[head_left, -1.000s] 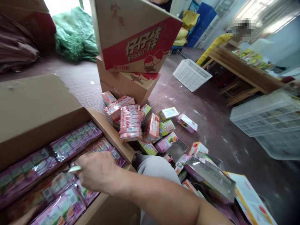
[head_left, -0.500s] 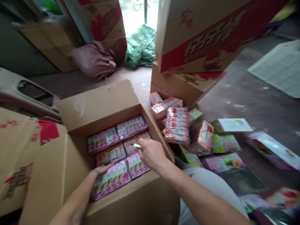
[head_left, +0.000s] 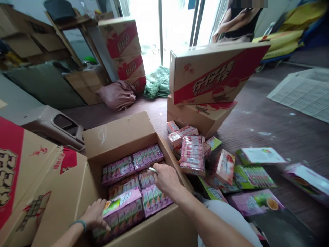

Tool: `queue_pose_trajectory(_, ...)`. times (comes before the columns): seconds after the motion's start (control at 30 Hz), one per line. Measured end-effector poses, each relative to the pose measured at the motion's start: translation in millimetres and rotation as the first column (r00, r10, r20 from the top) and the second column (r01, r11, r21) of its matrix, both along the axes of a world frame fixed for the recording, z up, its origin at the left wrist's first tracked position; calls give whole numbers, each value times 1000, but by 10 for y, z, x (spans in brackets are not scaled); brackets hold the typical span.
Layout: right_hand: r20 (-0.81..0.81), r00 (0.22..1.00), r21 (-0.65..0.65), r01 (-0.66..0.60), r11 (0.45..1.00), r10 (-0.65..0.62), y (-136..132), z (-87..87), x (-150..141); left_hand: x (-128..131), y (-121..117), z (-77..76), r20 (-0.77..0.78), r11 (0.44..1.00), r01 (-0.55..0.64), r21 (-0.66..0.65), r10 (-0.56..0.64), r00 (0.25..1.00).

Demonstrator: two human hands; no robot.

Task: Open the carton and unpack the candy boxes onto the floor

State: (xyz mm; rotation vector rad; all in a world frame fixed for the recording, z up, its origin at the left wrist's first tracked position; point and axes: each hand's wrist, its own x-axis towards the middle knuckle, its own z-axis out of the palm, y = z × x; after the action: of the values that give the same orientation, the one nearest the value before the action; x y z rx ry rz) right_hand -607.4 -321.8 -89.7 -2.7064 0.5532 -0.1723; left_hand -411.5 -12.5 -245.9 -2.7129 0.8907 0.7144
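An open cardboard carton [head_left: 154,226] in front of me holds rows of purple and orange-brown packs with clear-wrapped fronts. My left hand [head_left: 96,214] grips the left end of a purple fruit-printed box [head_left: 124,214] in the near left corner. That box is tipped, so its printed side faces up. Over the carton's right half, my right hand [head_left: 166,176] is closed around a slim pale object [head_left: 152,169], whose kind I cannot make out. Just below this hand lies another purple pack [head_left: 155,200].
Loose pink, green and purple boxes [head_left: 192,156] lie on the floor to the right. Beyond them stand stacked red-and-brown cartons [head_left: 205,75]. A grey plastic stool [head_left: 51,120] lies at left. A person [head_left: 239,24] is at the back right, near a white crate [head_left: 305,89].
My left hand has shifted to the box's left end, and the near left purple box has tipped to show its printed side. My right hand still holds the pale object. The view has tilted up.
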Motion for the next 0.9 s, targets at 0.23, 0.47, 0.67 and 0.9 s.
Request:
queue_pose_trajectory(0.23, 213, 977, 117, 7, 993, -32, -14, 11, -170, -255, 88, 584, 144, 951, -73, -300, 121, 982)
queue_pose_trajectory(0.47, 501, 851, 313, -10, 950, -157, -10, -20, -458, -1221, 356, 1614, 154, 675, -88, -733, 290, 945)
queue_pose_trajectory(0.67, 548, 835, 139, -154, 978, 54, 486, 244, -853, -2043, 313, 1023, 227, 490, 102, -866, 202, 953)
queue_pose_trajectory(0.9, -227, 860, -389, -511, 767, 457, 1133, 319, -926, -2264, 306, 574, 275, 274, 193, -942, 300, 913)
